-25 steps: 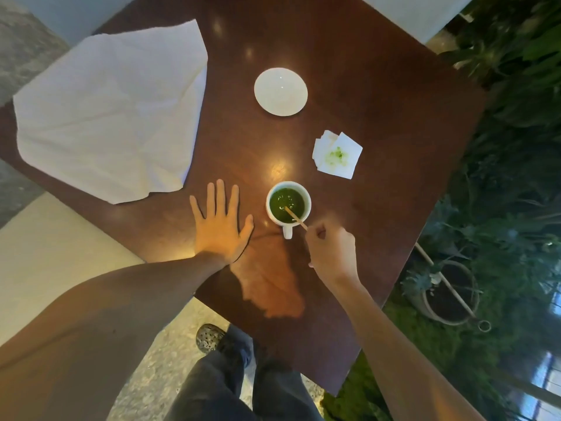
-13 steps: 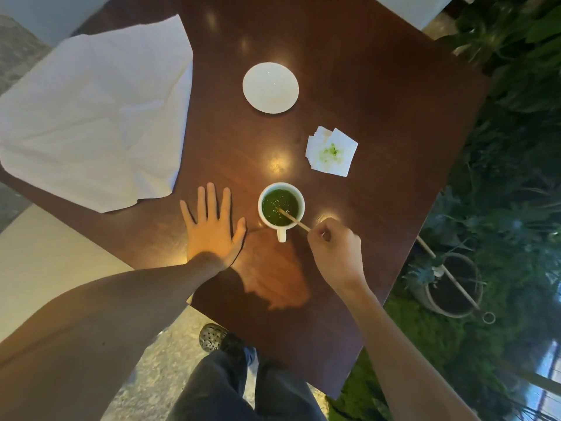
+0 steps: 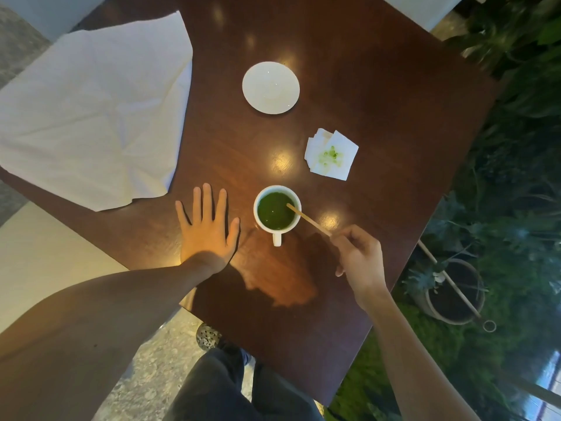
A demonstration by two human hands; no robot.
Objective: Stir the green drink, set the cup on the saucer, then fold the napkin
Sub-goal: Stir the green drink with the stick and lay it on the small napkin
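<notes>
A white cup [image 3: 277, 211] of green drink stands on the dark wooden table [image 3: 379, 95], its handle pointing toward me. My right hand [image 3: 358, 256] pinches a thin wooden stir stick [image 3: 308, 219] whose far end dips into the drink at the cup's right side. My left hand [image 3: 208, 229] lies flat on the table just left of the cup, fingers spread, holding nothing. An empty white saucer [image 3: 270, 87] sits farther back. A large white napkin [image 3: 91, 110] lies unfolded and creased over the table's left corner.
A small folded tissue [image 3: 331, 154] stained green lies right of the cup, between cup and saucer. The table's right edge drops to plants and a pot [image 3: 455, 290]. My legs and a shoe [image 3: 208, 337] show below the near edge.
My right hand has shifted right and back from the cup, and the stick's tip has swung to the cup's right side. The left hand stays flat.
</notes>
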